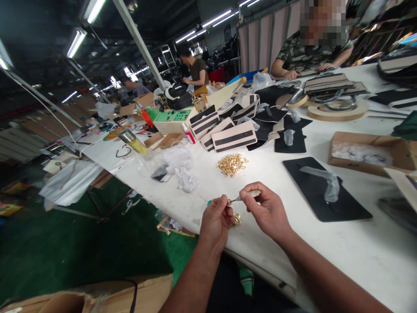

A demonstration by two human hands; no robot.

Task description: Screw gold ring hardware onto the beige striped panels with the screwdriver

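Looking down at the lower centre of the frame, we note the two hands close together just above the near edge of the white table [365,256]. The left hand [215,219] is pinched shut, thumb and forefinger clamped on a small gold fitting [230,201]. The right hand [265,211] is closed around a pale-handled tool [252,194], whose thin tip meets the fitting in the narrow gap between the hands. We cannot tell what kind of tip the tool has; it is too small. A few loose gold pieces [236,220] lie on the table just under the left hand's fingers, and a bit of teal [208,202] shows behind its knuckles, too hidden to identify. Further up, at the centre of the frame, a pile of gold fittings [232,164] sits well apart from the hands. To the right of the hands lies a black mat [345,208] with a clear plastic bag [325,182] on it, and beyond that, at the right edge, an open cardboard box [368,143]. Above the pile we see a fan of striped black-and-cream panels [233,138], and left of them a green-faced machine [172,116]. At the upper right a co-worker in a camouflage shirt [306,50] leans on the far end of the table, both hands down on flat pieces there. Another cardboard carton [97,295] fills the lower left corner.
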